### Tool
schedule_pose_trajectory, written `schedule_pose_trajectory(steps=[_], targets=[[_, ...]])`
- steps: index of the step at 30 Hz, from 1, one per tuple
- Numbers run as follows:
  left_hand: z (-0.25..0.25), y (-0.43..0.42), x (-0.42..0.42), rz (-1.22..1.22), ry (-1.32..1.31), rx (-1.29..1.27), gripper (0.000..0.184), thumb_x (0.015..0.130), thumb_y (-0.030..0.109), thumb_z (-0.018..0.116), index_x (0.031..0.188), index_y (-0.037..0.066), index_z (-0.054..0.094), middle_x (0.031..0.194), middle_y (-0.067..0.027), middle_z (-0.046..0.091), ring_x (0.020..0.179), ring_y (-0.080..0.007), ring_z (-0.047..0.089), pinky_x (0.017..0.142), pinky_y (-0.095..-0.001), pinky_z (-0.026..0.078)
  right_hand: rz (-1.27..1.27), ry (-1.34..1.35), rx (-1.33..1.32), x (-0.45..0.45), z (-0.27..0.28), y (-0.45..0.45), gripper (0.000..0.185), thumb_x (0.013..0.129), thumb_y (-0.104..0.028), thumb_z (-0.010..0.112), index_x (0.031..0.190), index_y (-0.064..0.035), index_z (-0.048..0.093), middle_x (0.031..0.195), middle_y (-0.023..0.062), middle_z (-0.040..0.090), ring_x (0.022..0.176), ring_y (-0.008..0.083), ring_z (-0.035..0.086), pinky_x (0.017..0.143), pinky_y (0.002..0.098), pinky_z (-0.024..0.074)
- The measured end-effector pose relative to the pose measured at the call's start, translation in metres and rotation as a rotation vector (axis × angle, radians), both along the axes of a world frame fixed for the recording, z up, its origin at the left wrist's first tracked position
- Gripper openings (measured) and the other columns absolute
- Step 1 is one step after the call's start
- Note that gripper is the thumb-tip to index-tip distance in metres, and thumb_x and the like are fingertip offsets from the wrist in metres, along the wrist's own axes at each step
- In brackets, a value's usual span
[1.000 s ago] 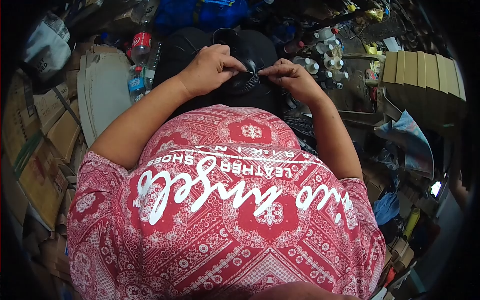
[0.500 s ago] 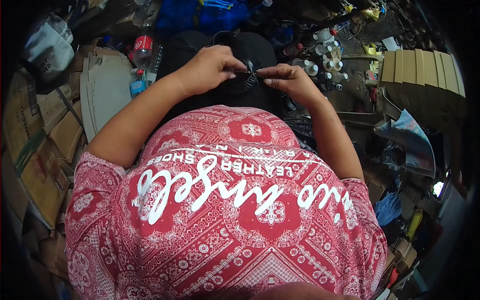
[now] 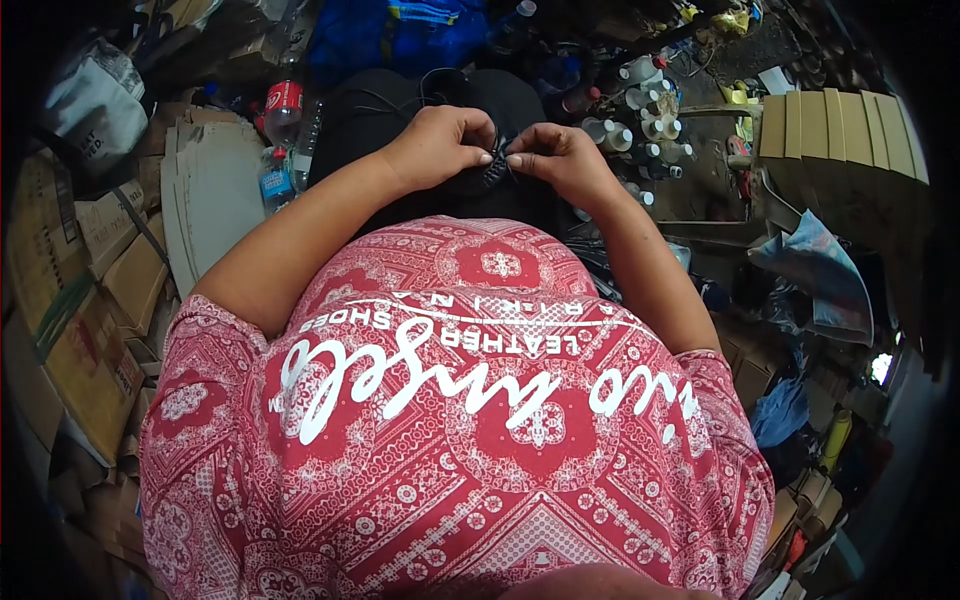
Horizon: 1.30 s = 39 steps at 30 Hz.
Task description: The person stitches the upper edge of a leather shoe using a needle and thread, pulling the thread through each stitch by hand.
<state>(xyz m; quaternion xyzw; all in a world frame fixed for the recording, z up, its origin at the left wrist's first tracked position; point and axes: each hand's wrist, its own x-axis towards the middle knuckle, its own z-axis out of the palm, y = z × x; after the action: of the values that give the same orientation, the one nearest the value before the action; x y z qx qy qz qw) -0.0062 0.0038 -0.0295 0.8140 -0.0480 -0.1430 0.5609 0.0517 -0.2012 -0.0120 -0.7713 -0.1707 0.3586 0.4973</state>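
A black piece with dark braided stitching (image 3: 495,176) lies over my lap, against black trousers (image 3: 365,110). From the left, my left hand (image 3: 447,145) reaches its upper edge, thumb and forefinger closed at the stitching. My right hand (image 3: 560,162) pinches close by on the other side, its fingertips a small gap from the left ones. What sits between the fingertips of each hand is too small and dark to name. A thin black cord loops above the piece, near my left hand.
Plastic bottles (image 3: 283,112) stand at the left beside a grey-white panel (image 3: 215,190). More bottles (image 3: 660,128) cluster at the right, with folded cardboard (image 3: 840,130) beyond. A blue bag (image 3: 425,40) lies ahead. Cardboard boxes (image 3: 75,340) line the far left.
Both hands have come closer together over the stitching, with their fingers more curled. My left hand has shifted slightly down and right. The black piece shows less between the hands.
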Motion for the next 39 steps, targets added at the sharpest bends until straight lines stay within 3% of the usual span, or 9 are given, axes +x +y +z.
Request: schedule_pose_trajectory(steps=[4,7,13,16,20,22,29,33,39], targets=[[0.017,0.003,0.008,-0.214,-0.424,0.423,0.012,0.076,0.010,0.069,0.086,0.007,0.064,0.080,-0.0046,0.062,0.077,-0.0220,0.060,0.073,-0.0339,0.046,0.088,-0.002,0.021,0.005,-0.001,-0.003,0.010,0.079,-0.007,0.072,0.086,-0.0014,0.067,0.083,0.0016,0.066,0.077,0.0076,0.059,0.071,0.0234,0.0480],[0.023,0.009,0.004,-0.202,-0.519,0.441,0.009,0.076,0.012,0.068,0.083,0.008,0.062,0.079,-0.0044,0.058,0.082,-0.0271,0.057,0.075,-0.0385,0.043,0.061,0.002,0.042,0.010,0.002,-0.011,0.010,0.079,-0.008,0.072,0.084,-0.0021,0.067,0.081,0.0010,0.065,0.076,0.0077,0.058,0.072,0.0234,0.0473],[0.023,0.019,-0.007,-0.182,-0.375,0.425,0.010,0.079,0.008,0.064,0.086,0.006,0.058,0.082,-0.0088,0.058,0.082,-0.0279,0.057,0.073,-0.0379,0.044,-0.065,0.171,0.126,0.007,-0.007,-0.029,0.012,0.082,-0.013,0.072,0.084,-0.0053,0.063,0.086,-0.0022,0.059,0.080,0.0059,0.052,0.072,0.0212,0.0420],[0.027,0.014,0.001,-0.201,-0.249,0.370,0.011,0.081,0.005,0.061,0.092,0.004,0.057,0.083,-0.0144,0.060,0.081,-0.0324,0.060,0.071,-0.0372,0.047,-0.013,-0.243,0.112,-0.003,-0.014,-0.035,0.014,0.079,-0.013,0.073,0.085,-0.0043,0.065,0.087,0.0003,0.057,0.082,0.0098,0.054,0.076,0.0244,0.0449],[0.030,0.005,0.002,-0.200,-0.134,0.270,0.012,0.085,0.007,0.056,0.096,0.002,0.057,0.088,-0.0172,0.064,0.085,-0.0352,0.062,0.074,-0.0402,0.048,0.087,-0.190,-0.049,-0.009,-0.001,-0.057,0.016,0.080,-0.011,0.072,0.091,-0.0045,0.062,0.087,0.0002,0.053,0.082,0.0102,0.053,0.072,0.0239,0.0440],[0.030,0.005,0.004,-0.259,-0.185,0.323,0.011,0.085,0.007,0.055,0.095,0.002,0.057,0.086,-0.0179,0.063,0.084,-0.0366,0.061,0.074,-0.0417,0.048,-0.115,0.167,0.186,-0.011,0.015,-0.059,0.015,0.082,-0.010,0.070,0.090,-0.0034,0.059,0.085,0.0000,0.052,0.082,0.0090,0.053,0.071,0.0240,0.0437],[0.036,0.000,0.009,-0.333,-0.267,0.477,0.009,0.085,0.011,0.054,0.090,0.003,0.055,0.081,-0.0182,0.062,0.082,-0.0384,0.060,0.072,-0.0450,0.046,-0.099,-0.820,-0.198,0.033,0.014,-0.039,0.012,0.080,-0.014,0.068,0.088,-0.0054,0.065,0.100,0.0100,0.059,0.093,0.0261,0.058,0.076,0.0352,0.0464],[0.032,0.004,0.002,-0.302,-0.226,0.444,0.010,0.085,0.011,0.053,0.091,0.004,0.055,0.081,-0.0184,0.062,0.081,-0.0380,0.060,0.071,-0.0454,0.046,0.397,-0.936,-0.363,0.009,0.055,-0.017,0.016,0.083,-0.023,0.061,0.091,-0.0103,0.065,0.088,0.0077,0.063,0.093,0.0260,0.059,0.086,0.0398,0.0391],[0.028,0.010,0.003,-0.340,-0.311,0.463,0.007,0.085,0.010,0.052,0.088,0.004,0.053,0.077,-0.0172,0.061,0.080,-0.0379,0.060,0.069,-0.0460,0.045,0.602,-0.962,-0.417,-0.003,0.039,0.006,0.009,0.081,-0.013,0.054,0.088,-0.0128,0.060,0.078,0.0059,0.064,0.087,0.0247,0.061,0.082,0.0376,0.0391]])
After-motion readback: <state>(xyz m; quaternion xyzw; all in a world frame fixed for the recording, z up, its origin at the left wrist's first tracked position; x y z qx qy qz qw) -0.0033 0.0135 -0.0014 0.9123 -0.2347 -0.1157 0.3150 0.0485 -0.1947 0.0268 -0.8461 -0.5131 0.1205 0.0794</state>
